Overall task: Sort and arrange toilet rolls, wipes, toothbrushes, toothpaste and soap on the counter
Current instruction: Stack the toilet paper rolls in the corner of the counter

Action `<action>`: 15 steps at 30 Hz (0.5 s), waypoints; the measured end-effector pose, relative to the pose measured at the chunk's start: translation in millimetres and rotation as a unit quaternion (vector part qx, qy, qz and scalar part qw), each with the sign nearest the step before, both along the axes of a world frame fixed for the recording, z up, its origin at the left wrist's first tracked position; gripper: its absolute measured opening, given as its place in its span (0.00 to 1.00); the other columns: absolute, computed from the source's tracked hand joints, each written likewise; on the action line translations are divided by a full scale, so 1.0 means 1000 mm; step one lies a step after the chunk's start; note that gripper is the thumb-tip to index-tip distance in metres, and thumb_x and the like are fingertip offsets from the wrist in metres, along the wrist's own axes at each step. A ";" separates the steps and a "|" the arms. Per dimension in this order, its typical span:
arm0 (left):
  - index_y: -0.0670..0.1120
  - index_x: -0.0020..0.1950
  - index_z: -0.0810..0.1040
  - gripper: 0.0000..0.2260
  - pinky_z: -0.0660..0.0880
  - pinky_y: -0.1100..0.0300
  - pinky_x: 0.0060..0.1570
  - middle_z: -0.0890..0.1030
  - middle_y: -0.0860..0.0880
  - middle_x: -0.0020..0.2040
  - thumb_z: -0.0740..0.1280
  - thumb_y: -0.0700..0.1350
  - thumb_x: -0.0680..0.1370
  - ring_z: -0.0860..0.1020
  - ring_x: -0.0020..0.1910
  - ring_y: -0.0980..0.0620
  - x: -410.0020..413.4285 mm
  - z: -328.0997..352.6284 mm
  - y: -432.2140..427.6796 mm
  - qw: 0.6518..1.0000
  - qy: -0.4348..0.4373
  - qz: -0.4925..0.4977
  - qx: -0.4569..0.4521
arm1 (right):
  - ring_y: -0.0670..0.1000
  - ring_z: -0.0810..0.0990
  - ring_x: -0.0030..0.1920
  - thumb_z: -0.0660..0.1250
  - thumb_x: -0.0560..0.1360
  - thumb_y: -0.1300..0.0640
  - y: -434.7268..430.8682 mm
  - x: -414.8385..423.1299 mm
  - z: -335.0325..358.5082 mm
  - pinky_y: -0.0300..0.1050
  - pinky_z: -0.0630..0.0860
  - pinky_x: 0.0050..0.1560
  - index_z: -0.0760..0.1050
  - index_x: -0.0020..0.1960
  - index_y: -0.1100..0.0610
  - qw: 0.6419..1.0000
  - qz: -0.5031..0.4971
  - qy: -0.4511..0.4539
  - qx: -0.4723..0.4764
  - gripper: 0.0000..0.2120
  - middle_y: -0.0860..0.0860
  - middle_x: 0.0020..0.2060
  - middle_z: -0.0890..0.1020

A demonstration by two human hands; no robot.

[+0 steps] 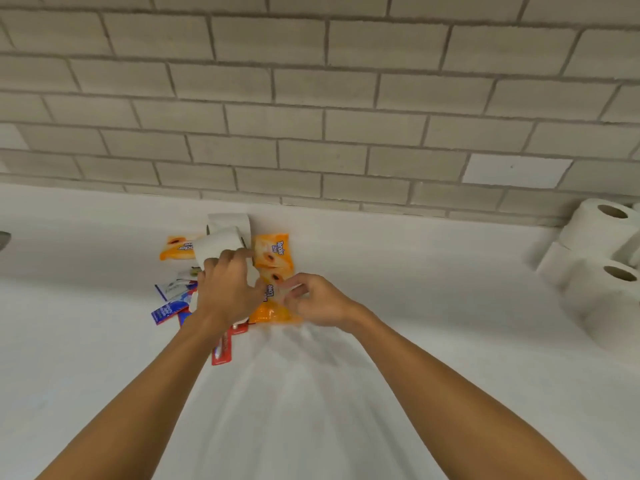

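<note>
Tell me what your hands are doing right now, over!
Left grip holds a toilet roll. Right grip pinches an orange wipes pack. Blue boxes jumbled beside the left grip. Over.

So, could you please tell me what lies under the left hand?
Blue-and-white boxes and a red pack stick out from under the left hand; whatever else lies beneath is covered.

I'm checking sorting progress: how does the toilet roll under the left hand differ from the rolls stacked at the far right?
The roll under the left hand lies on its side; the stacked rolls stand upright, core holes up. The left hand grips that roll among orange wipes packs; the stacked rolls sit untouched by the wall. Both are white toilet rolls.
</note>
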State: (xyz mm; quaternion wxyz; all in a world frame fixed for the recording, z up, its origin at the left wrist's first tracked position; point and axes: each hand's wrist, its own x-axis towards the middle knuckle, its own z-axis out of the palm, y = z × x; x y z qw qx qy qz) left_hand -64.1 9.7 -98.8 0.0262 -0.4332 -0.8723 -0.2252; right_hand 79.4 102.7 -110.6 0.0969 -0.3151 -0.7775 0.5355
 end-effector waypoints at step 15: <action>0.43 0.69 0.64 0.33 0.73 0.50 0.54 0.74 0.43 0.63 0.70 0.59 0.72 0.74 0.61 0.41 -0.051 -0.034 -0.022 0.957 -0.272 0.075 0.073 | 0.57 0.84 0.51 0.60 0.81 0.47 -0.032 -0.071 -0.015 0.50 0.80 0.48 0.71 0.65 0.55 0.932 -0.128 0.054 -0.336 0.17 0.57 0.55 0.82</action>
